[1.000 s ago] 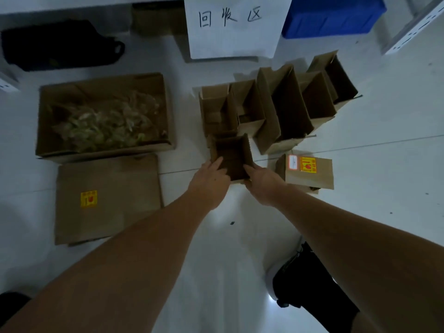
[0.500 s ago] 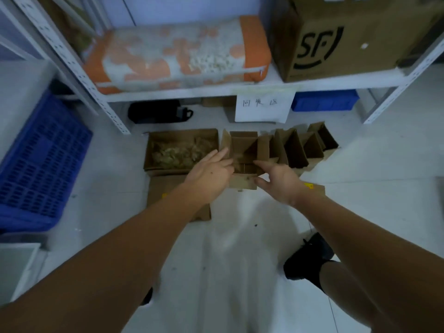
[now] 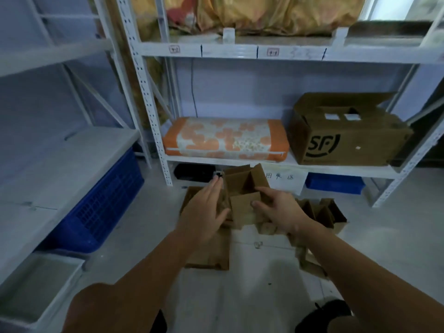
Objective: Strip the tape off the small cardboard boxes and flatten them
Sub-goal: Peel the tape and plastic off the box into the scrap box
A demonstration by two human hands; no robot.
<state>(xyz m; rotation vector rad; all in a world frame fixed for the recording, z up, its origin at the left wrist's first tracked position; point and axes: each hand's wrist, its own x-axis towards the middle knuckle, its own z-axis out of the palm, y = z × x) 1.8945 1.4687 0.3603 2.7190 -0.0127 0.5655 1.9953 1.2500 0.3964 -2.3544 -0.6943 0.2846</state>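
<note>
Here both hands hold a small open box point(image 3: 242, 193) up in front of the shelf point(image 3: 240, 162), above the floor. The left hand point(image 3: 204, 212) presses its side with straight fingers; the right hand point(image 3: 276, 210) grips the other side, thumb on a flap. More boxes point(image 3: 322, 212) stand on the floor behind.

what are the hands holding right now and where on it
A small open brown cardboard box, lifted between both hands: the left hand lies flat-fingered against its left side; the right hand grips its right wall.
</note>
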